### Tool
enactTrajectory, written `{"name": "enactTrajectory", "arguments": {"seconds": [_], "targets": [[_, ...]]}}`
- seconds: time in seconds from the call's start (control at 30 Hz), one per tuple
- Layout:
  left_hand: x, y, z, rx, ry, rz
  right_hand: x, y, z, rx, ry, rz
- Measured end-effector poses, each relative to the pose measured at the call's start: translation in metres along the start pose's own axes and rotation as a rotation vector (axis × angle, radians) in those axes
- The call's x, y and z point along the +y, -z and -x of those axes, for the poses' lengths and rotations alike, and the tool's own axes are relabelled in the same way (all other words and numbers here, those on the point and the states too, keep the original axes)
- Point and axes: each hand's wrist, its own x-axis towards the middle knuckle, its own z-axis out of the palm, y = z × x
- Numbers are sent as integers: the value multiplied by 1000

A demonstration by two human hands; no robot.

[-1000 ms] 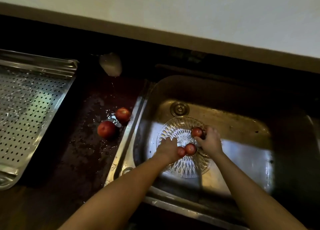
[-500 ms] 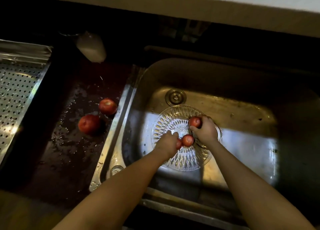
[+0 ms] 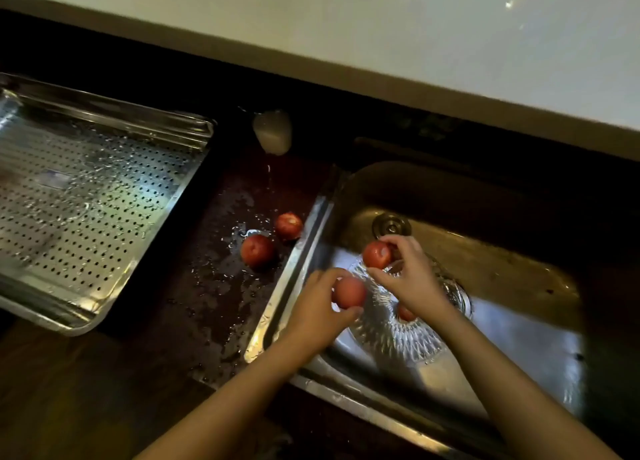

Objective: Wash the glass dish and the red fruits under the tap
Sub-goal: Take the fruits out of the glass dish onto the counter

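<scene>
A cut-glass dish (image 3: 398, 342) lies in the steel sink (image 3: 502, 286). My left hand (image 3: 318, 310) holds one red fruit (image 3: 349, 292) above the dish's left edge. My right hand (image 3: 412, 279) pinches a second red fruit (image 3: 376, 254) over the dish's far side. A third fruit (image 3: 406, 313) rests in the dish, partly hidden under my right wrist. Two more red fruits (image 3: 257, 250) (image 3: 289, 225) sit on the wet dark counter left of the sink. The tap spout (image 3: 272, 131) hangs above them, trickling water.
A perforated steel tray (image 3: 86, 203) fills the counter at the left. The sink drain (image 3: 391, 225) lies behind my right hand. A pale wall runs along the back. The wet dark counter (image 3: 207, 304) separates tray and sink.
Both hands have lifted off the dish, each with a fruit, and shifted left toward the counter. One fruit stays in the dish. The view has swung right and closer.
</scene>
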Motion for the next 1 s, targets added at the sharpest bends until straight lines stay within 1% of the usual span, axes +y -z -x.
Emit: {"name": "enactTrajectory", "arguments": {"seconds": [0.13,0.2,0.37,0.63,0.9,1.0], "targets": [[-19,54,34,185,51,-1,-48,-27,5,-96,154,38],[-31,73,42,275,85,-29,-67,-44,7,-147,197,59],[-62,96,52,382,210,-94,-96,-85,11,-200,270,163],[-84,98,57,394,244,-56,-100,-119,19,-165,268,298],[-85,93,56,373,245,-34,-97,-129,24,-76,243,279],[-85,94,56,371,246,-49,-96,-129,25,-73,247,267]]}}
